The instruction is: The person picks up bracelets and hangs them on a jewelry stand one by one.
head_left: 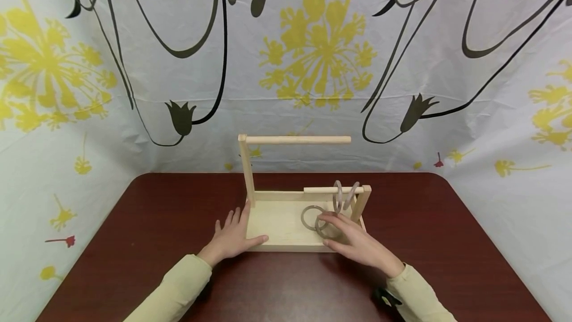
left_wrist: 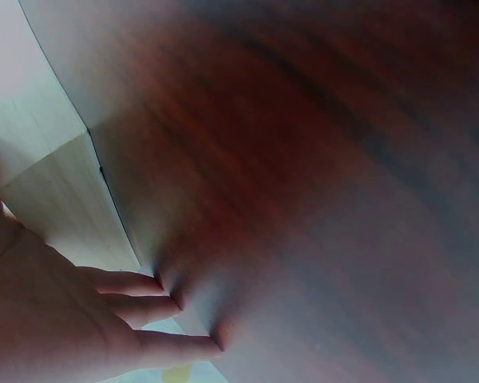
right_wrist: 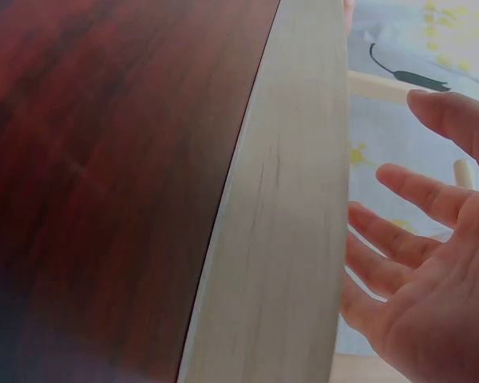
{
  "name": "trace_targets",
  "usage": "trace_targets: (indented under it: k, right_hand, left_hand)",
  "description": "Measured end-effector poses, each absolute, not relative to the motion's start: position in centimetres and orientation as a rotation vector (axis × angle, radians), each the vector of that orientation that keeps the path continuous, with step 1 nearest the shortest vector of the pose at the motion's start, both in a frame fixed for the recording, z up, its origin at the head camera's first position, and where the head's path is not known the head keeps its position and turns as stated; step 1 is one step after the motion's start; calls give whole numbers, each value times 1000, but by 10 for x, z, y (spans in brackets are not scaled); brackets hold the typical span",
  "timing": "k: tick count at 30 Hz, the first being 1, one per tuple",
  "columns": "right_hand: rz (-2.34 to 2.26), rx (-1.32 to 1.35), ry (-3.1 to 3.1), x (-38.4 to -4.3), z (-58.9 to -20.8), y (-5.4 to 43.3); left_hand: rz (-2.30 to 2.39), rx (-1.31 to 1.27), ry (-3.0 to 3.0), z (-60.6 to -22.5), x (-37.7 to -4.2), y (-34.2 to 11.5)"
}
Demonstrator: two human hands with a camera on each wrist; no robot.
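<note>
**Wooden ring stand [head_left: 277,220] touched at its left, reached into at its right**

Nearest, two pale sleeves [head_left: 172,287] are extended over the dark red counter [head_left: 277,282], and a small dark object [head_left: 386,298] is partly hidden beside the right one. The stand's tray is set near the counter's far edge, about midway between the left and right edges. Its left side is touched by the left hand [head_left: 234,236], released, with the fingers straight and the thumb laid across the front left corner. The right hand [head_left: 357,242] is held over the tray's right front part, released and loosely spread; whether a ring is touched cannot be told. Under its fingers, one grey ring [head_left: 320,234] is partly covered; a second ring [head_left: 302,216] is laid just to its left. Farther back, two rings [head_left: 340,198] are hung on the lower dowel [head_left: 319,190], near the short right post [head_left: 361,203]. The higher dowel [head_left: 298,140] is carried by the tall left post [head_left: 247,170]. Behind the counter's far edge, a white cloth [head_left: 250,73] is seen, printed with yellow and dark flowers.
</note>
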State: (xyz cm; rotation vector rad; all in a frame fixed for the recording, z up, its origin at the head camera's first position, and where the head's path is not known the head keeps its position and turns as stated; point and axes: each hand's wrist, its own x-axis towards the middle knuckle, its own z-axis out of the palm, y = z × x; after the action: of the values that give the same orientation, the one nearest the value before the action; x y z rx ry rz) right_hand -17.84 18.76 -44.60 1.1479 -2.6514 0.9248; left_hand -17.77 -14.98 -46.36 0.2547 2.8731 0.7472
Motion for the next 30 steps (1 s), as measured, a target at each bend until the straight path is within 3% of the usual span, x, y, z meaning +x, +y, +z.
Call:
trace_targets:
  k: [30]
  right_hand:
    - [982, 1050, -2939, -198, -459, 175]
  left_hand:
    - [730, 244, 2891, -466, -179, -149]
